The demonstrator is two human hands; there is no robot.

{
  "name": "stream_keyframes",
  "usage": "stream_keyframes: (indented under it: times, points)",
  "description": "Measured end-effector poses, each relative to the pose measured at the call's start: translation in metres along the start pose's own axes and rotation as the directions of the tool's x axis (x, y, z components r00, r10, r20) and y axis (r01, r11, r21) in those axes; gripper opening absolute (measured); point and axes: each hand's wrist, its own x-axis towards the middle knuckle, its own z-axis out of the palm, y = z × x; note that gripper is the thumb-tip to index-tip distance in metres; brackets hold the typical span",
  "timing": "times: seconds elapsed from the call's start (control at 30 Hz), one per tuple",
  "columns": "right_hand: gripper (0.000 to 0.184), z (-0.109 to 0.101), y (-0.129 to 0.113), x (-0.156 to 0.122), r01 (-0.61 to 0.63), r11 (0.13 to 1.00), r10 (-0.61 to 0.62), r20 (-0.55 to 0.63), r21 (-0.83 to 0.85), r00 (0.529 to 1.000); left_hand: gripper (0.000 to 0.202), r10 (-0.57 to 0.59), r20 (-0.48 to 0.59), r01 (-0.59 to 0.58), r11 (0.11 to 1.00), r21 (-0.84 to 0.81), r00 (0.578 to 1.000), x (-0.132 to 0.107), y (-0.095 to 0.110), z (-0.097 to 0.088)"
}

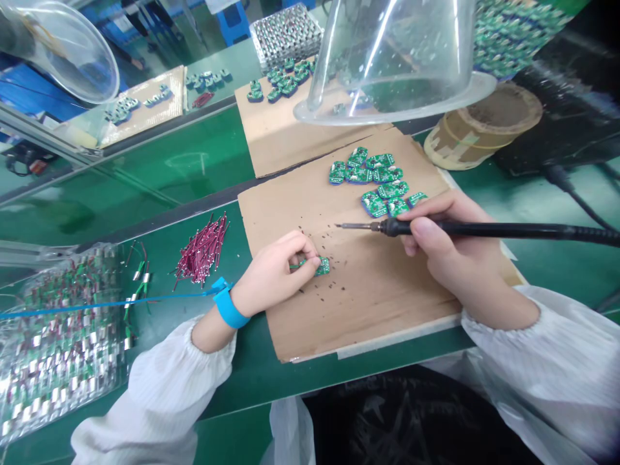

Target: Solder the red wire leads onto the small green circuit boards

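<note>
With fingers pinched, my left hand (pixel 283 268) holds a small green circuit board (pixel 322 265) low over the brown cardboard (pixel 290 332). Its far end shows past my fingertips; the rest is hidden under them. A blue wrist strap (pixel 230 309) circles my left wrist. My right hand (pixel 443 242) grips a black soldering iron (pixel 465 229) like a pen. The iron's metal tip (pixel 346 226) points left, above and to the right of the held board, apart from it. Several green circuit boards (pixel 375 174) lie on the cardboard beyond the iron.
Dark red wires (pixel 203 248) lie in a pile left of the cardboard. A tray of wired parts (pixel 62 336) stands at the far left. Overhead hangs a clear plastic funnel (pixel 392 97). A round tub (pixel 484 126) sits at the right, near the iron's cable. Dark specks dot the cardboard.
</note>
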Motion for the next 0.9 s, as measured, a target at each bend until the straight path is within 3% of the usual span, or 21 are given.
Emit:
stream_keyframes:
  times: [0.27, 0.57, 0.9]
  points:
    - [0.013, -0.0002, -0.0021, -0.0023, -0.034, 0.994, 0.026, 0.082, 0.102, 0.996, 0.006, 0.045, 0.039, -0.044, 0.999, -0.026, 0.998, -0.0011, 0.0024, -0.005]
    - [0.014, -0.0008, -0.0015, -0.004, -0.065, 0.992, 0.045, 0.173, 0.112, 0.984, 0.008, 0.038, 0.044, -0.037, 0.999, -0.016, 0.998, -0.0013, 0.0022, -0.0047]
    - [0.01, -0.005, 0.0052, -0.0038, -0.013, 0.999, 0.0, 0.305, 0.038, 0.953, 0.006, 0.003, 0.028, -0.002, 1.0, -0.019, 1.0, -0.0006, 0.0025, -0.003]
